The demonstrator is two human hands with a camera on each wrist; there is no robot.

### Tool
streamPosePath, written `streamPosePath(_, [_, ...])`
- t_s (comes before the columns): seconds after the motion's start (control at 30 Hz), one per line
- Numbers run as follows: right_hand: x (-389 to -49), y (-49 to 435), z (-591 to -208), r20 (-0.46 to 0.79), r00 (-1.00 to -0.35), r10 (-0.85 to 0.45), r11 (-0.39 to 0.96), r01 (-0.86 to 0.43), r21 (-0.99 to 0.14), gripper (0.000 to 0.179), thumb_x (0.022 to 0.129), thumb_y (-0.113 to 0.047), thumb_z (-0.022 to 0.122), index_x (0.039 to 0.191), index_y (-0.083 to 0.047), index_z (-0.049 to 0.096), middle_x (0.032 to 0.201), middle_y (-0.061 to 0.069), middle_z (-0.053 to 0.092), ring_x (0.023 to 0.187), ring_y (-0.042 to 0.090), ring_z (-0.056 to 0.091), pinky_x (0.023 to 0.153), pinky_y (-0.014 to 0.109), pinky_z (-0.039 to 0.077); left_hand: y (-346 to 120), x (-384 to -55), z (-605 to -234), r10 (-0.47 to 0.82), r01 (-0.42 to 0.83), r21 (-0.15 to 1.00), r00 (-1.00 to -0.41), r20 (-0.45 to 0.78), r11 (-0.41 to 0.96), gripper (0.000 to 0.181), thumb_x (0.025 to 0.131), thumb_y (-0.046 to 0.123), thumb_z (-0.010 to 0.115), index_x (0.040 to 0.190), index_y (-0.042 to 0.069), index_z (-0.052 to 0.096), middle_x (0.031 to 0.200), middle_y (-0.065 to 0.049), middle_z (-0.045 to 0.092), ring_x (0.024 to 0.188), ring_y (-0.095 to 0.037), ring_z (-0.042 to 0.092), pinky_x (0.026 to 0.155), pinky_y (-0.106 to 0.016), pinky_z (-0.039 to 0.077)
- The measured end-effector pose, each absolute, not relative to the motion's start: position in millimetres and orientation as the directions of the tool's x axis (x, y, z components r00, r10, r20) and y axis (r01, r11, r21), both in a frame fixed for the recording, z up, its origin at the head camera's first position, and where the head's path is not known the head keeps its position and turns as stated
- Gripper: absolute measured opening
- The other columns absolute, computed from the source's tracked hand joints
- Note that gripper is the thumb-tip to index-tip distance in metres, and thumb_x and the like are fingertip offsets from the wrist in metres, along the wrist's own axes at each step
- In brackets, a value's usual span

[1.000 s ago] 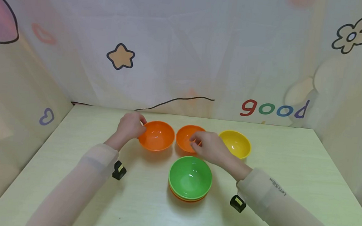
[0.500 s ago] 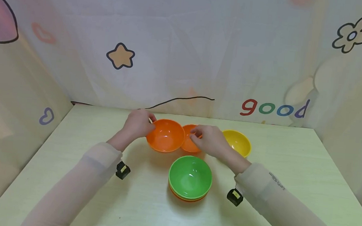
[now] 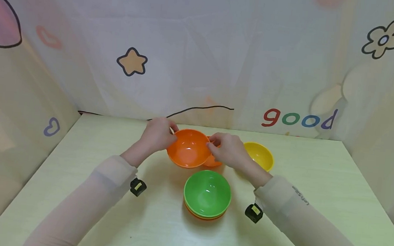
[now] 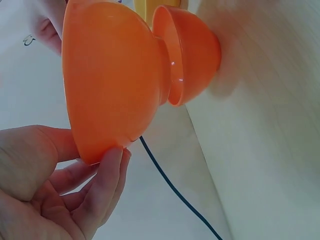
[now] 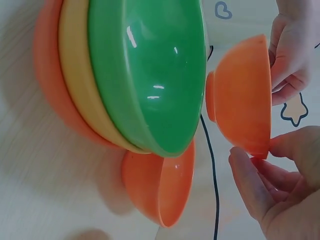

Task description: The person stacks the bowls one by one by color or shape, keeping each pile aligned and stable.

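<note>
An orange bowl (image 3: pixel 188 150) is held up above the table between both hands. My left hand (image 3: pixel 159 134) pinches its left rim, thumb inside and fingers under the outer wall, as the left wrist view shows. At the opposite rim, my right hand (image 3: pixel 230 151) pinches the edge between thumb and fingers (image 5: pixel 250 182). Below and to the right, a second, smaller-looking orange bowl (image 4: pixel 202 55) stands on the table, partly covered by the raised one in the head view.
In front of the hands stands a stack of nested bowls, a green bowl (image 3: pixel 207 192) on top, yellow (image 5: pixel 75 65) and orange beneath. A yellow bowl (image 3: pixel 264 154) sits at the back right, partly behind the right hand. A printed cloth (image 3: pixel 202 61) hangs behind the table (image 3: pixel 159 229).
The left hand has lifted the orange bowl and carried it right, over the second orange bowl. My right hand has shifted slightly up and now grips the raised bowl's right rim.
</note>
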State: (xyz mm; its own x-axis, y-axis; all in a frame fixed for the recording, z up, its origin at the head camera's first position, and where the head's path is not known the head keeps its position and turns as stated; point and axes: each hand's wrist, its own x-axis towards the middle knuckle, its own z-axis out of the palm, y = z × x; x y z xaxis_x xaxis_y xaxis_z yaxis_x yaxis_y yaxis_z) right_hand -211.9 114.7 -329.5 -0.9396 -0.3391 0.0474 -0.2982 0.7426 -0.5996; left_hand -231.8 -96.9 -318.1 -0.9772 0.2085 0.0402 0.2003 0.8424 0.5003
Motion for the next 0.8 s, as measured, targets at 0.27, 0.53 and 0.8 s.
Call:
streamPosePath(0.27, [-206.4, 116.5, -324.3, 0.043, -0.957, -0.287, 0.698, -0.240, -0.675, 0.023, 0.088, -0.011, 0.056, 0.105, 0.004, 0.063, 0.092, 0.016, 0.067, 0.058, 0.014, 0.066, 0.054, 0.022, 0.053, -90.2, -223.7, -316.8, 0.199, 0.175, 0.582, -0.980, 0.023, 0.794, 0.017, 0.080, 0.006, 0.057, 0.094, 0.000, 0.066, 0.085, -0.014, 0.065, 0.054, -0.015, 0.062, 0.049, -0.021, 0.051])
streamPosePath(0.53, [-200.8, 124.1, -323.1, 0.015, -0.965, -0.261, 0.694, -0.198, -0.692, 0.020, 0.087, -0.008, 0.056, 0.102, 0.005, 0.062, 0.092, 0.017, 0.065, 0.062, 0.015, 0.064, 0.057, 0.022, 0.054, -82.3, -213.9, -314.0, 0.215, 0.173, 0.617, -0.977, 0.006, 0.768, 0.016, 0.079, 0.005, 0.057, 0.092, 0.000, 0.066, 0.079, -0.013, 0.065, 0.048, -0.013, 0.060, 0.047, -0.020, 0.050])
streamPosePath(0.8, [-196.2, 133.4, -323.0, -0.022, -0.962, -0.271, 0.704, -0.183, -0.686, 0.022, 0.088, -0.008, 0.056, 0.105, 0.006, 0.061, 0.094, 0.018, 0.065, 0.063, 0.015, 0.066, 0.056, 0.023, 0.054, -75.1, -203.4, -314.0, 0.220, 0.157, 0.632, -0.975, -0.023, 0.759, 0.015, 0.080, 0.004, 0.058, 0.092, 0.001, 0.065, 0.078, -0.011, 0.064, 0.049, -0.013, 0.060, 0.047, -0.020, 0.050])
